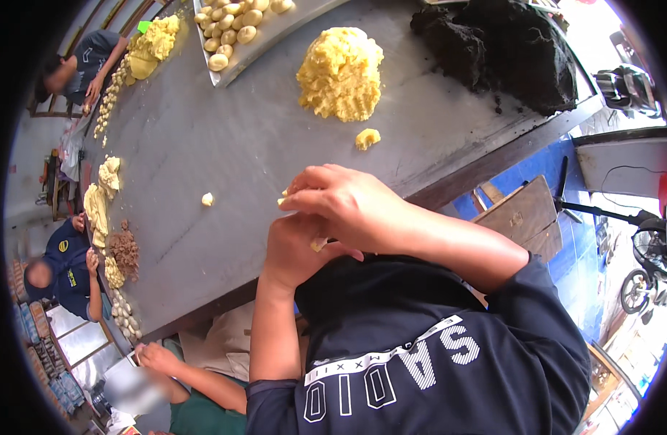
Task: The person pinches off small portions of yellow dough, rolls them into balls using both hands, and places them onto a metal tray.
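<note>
Near the front edge of the grey tabletop, my right hand (337,203) is curled over my left hand (286,250). My right fingertips pinch a small pale yellow piece (283,199); another bit of dough (318,246) shows in my left hand, partly hidden by the right. A small pale dough ball (207,199) lies left of my hands. Beyond them are a yellow lump (367,139), a large crumbly yellow mound (339,72) and a big dark mass (496,54) at the back right.
A metal tray (257,51) holds several dough balls. Dough piles (96,206) and brown crumbly filling (123,254) line the left side of the grey table (188,138). Co-workers (61,264) sit at left and lower left. A wooden bench (522,217) and motorbikes (634,290) are at right.
</note>
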`<state>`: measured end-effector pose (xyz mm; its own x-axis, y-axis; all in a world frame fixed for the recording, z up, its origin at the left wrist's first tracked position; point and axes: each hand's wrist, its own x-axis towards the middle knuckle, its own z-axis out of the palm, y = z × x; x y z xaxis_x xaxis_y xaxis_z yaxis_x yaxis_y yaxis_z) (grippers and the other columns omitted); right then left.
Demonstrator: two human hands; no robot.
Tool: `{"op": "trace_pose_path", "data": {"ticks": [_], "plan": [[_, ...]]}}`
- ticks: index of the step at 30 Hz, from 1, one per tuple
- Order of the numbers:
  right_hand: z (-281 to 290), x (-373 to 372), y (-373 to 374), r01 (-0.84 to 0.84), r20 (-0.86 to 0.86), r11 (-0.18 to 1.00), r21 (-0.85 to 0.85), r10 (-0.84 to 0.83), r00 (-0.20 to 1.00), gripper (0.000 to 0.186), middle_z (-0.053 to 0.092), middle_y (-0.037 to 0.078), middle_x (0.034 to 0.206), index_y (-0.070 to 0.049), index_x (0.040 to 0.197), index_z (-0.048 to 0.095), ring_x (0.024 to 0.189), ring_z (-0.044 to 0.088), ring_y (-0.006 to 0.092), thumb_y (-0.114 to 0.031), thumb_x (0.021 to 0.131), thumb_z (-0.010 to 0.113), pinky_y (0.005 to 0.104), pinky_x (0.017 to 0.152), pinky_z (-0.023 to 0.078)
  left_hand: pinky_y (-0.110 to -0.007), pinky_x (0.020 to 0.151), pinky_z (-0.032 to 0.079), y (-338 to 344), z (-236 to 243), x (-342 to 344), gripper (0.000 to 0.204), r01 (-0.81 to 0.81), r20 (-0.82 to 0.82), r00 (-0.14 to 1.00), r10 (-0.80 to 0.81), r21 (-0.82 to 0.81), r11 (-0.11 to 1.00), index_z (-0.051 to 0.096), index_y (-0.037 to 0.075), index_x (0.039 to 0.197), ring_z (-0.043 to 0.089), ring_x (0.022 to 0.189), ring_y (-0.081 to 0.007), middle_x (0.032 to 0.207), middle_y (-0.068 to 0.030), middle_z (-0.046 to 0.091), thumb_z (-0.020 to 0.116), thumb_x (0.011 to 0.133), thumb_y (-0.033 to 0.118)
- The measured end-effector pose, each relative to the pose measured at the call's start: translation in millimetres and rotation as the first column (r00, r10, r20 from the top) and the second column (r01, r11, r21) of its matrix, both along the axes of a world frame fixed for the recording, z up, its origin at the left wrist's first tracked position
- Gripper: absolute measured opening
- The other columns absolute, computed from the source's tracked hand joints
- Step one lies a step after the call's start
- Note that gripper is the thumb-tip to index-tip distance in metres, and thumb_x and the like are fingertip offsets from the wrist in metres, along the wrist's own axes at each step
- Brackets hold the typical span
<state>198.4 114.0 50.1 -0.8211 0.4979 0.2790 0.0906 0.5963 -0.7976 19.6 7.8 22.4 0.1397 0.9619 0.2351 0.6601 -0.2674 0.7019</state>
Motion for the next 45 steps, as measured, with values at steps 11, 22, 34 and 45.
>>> {"op": "trace_pose_path", "data": {"ticks": [11, 22, 34, 45], "plan": [[-28, 56, 40, 0.263, 0.145, 0.85, 0.456, -0.363, 0.921, 0.026, 0.073, 0.009, 0.121, -0.008, 0.119, 0.079, 0.108, 0.07, 0.0327, -0.011, 0.095, 0.072, 0.0452, 0.095, 0.061, -0.025, 0.064, 0.041, -11, 4, -22, 0.041, -0.085, 0.623, 0.733, 0.274, -0.315, 0.945, 0.068, 0.003, 0.109, 0.05, 0.069, -0.0088, 0.089, -0.0033, 0.062, 0.056, 0.124, 0.04], [-13, 43, 28, 0.289, -0.001, 0.921, 0.26, -0.299, 0.954, 0.025, 0.075, 0.013, 0.106, -0.008, 0.127, 0.076, 0.102, 0.075, 0.038, -0.011, 0.102, 0.078, 0.048, 0.088, 0.062, -0.023, 0.067, 0.047, -9, 2, -27, 0.034, 0.067, 0.786, 0.569, 0.242, -0.338, 0.939, 0.073, 0.007, 0.099, 0.056, 0.075, -0.0046, 0.087, 0.0003, 0.066, 0.083, 0.11, 0.037], [7, 1, -9, 0.192, -0.092, 0.981, 0.032, -0.189, 0.978, 0.054, 0.071, 0.013, 0.122, -0.007, 0.132, 0.074, 0.112, 0.074, 0.0374, -0.017, 0.083, 0.094, 0.0474, 0.095, 0.063, -0.034, 0.071, 0.055, 2, 14, 0, 0.044, -0.022, 0.401, 0.911, 0.095, -0.184, 0.983, 0.071, 0.005, 0.091, 0.064, 0.073, -0.0156, 0.08, -0.0002, 0.066, 0.109, 0.07, 0.012], [22, -81, 101, -0.404, 0.524, 0.384, 0.83, -0.292, 0.8, 0.022, 0.083, 0.008, 0.108, -0.007, 0.105, 0.084, 0.103, 0.077, 0.0262, -0.019, 0.088, 0.079, 0.0372, 0.078, 0.063, -0.026, 0.066, 0.044, 8, -12, -20, 0.054, -0.005, 0.485, 0.874, 0.036, -0.066, 0.998, 0.064, 0.006, 0.083, 0.056, 0.073, -0.0076, 0.092, -0.0034, 0.067, 0.075, 0.112, 0.05]]}}
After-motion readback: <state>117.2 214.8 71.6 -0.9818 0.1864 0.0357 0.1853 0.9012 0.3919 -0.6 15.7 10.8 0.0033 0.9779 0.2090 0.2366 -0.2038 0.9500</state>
